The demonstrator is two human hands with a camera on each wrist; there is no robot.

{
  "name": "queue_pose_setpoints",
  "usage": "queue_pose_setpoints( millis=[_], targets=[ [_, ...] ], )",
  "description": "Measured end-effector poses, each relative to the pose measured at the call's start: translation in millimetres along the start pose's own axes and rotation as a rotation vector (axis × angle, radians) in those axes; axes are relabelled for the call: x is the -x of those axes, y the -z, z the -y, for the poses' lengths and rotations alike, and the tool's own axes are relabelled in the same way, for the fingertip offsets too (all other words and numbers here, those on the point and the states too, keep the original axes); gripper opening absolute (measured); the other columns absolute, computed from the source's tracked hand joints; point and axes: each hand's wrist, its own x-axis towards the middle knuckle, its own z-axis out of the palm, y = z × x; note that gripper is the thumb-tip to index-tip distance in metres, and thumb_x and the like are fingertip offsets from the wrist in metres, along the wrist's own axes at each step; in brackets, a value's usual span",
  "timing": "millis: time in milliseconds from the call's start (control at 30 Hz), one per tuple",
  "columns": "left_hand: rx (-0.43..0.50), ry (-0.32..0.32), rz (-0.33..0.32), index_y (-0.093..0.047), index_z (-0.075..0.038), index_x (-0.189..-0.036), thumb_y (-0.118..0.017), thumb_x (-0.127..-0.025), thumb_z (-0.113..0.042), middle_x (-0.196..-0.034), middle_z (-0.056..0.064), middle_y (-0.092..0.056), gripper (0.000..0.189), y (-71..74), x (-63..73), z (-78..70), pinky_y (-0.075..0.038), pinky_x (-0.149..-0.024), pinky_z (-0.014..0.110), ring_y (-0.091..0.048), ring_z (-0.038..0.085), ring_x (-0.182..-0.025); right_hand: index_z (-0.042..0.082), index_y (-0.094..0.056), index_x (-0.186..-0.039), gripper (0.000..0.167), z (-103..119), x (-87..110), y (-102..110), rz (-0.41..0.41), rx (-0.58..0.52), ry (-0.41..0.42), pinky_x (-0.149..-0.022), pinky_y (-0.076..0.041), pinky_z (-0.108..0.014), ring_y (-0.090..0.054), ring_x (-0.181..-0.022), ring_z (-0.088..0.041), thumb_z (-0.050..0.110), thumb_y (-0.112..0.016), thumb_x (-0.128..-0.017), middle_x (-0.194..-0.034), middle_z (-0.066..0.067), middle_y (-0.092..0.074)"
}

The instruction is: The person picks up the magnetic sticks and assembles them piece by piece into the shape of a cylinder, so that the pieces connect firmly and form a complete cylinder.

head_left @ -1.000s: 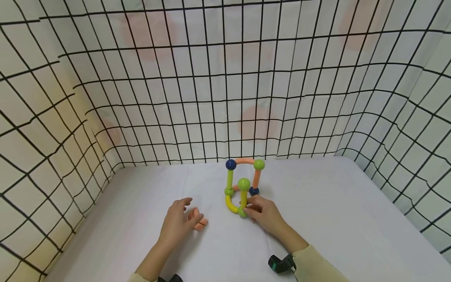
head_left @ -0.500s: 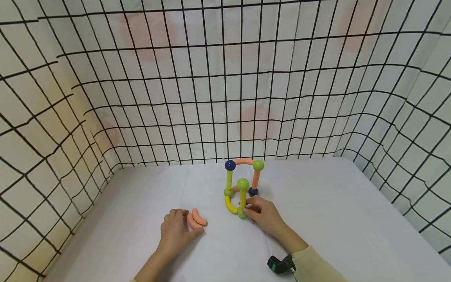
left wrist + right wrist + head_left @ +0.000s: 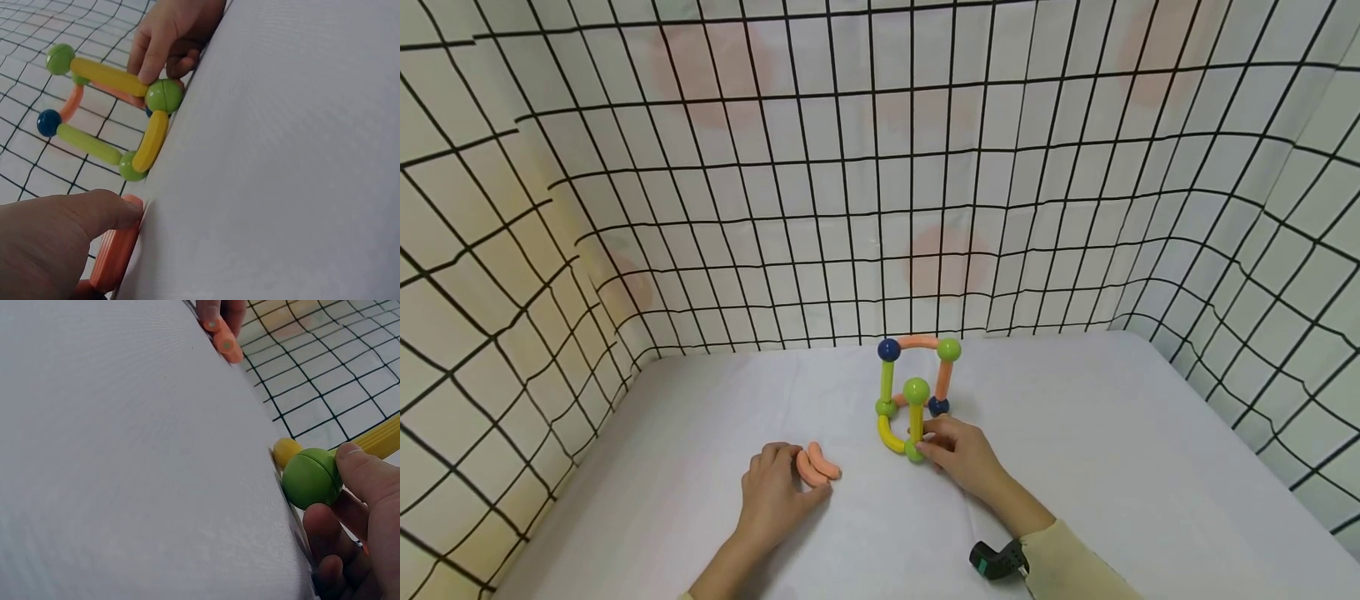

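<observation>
My left hand (image 3: 771, 497) pinches a curved orange building stick (image 3: 809, 471) on the white table, fingers at its far end and thumb at its near end. A second curved orange stick (image 3: 825, 462) lies against it on the right. My right hand (image 3: 964, 457) grips the low green ball (image 3: 310, 479) of a ball-and-stick frame, its thumb beside the upright yellow stick (image 3: 917, 423). Another green ball (image 3: 916, 391) tops that stick. A curved yellow stick (image 3: 889, 437) runs along the table to the frame's back part, which carries a dark blue ball (image 3: 889, 350) and an orange top stick (image 3: 917, 342).
White cloth covers the table (image 3: 1112, 467). Black grid netting (image 3: 880, 183) stands along the back and both sides. A black wrist camera (image 3: 997, 561) sits at the right cuff.
My left hand has come down beside the orange sticks, and its fingers and thumb have closed onto the nearer one. My right hand and the frame have stayed in place.
</observation>
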Motion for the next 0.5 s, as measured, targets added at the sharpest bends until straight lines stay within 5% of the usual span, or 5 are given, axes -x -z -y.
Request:
queue_pose_setpoints(
  millis=[167, 300, 500],
  targets=[
    [0.049, 0.019, -0.008, -0.065, 0.001, -0.118, -0.083, -0.075, -0.030, -0.119, 0.015, -0.061, 0.056, -1.5, -1.9, 1.0, -0.044, -0.091, 0.053, -0.055, 0.036, -0.111, 0.015, -0.074, -0.111, 0.022, 2.0, 0.9, 0.5, 0.004, -0.006, -0.018, -0.058, -0.046, -0.020, -0.054, -0.062, -0.005, 0.019, -0.076, -0.089, -0.092, 0.003, -0.066],
    [0.193, 0.089, 0.031, -0.057, 0.002, -0.129, -0.084, -0.077, -0.026, -0.118, 0.014, -0.061, 0.065, -0.5, -5.4, 1.9, -0.046, -0.090, 0.038, -0.055, 0.027, -0.105, 0.016, -0.074, -0.110, 0.022, 1.9, 0.3, 0.5, 0.005, -0.001, -0.025, -0.059, -0.046, -0.020, -0.054, -0.063, -0.006, 0.020, -0.076, -0.089, -0.090, 0.004, -0.065],
    [0.432, 0.177, 0.118, -0.042, -0.001, -0.144, -0.080, -0.083, -0.020, -0.122, 0.012, -0.061, 0.074, 3.8, -9.0, 2.0, -0.052, -0.072, 0.020, -0.060, 0.015, -0.091, 0.016, -0.074, -0.110, 0.022, 1.1, -0.1, 0.8, 0.000, 0.006, -0.010, -0.059, -0.046, -0.020, -0.053, -0.062, -0.005, 0.020, -0.076, -0.088, -0.087, 0.004, -0.064]
  ],
)
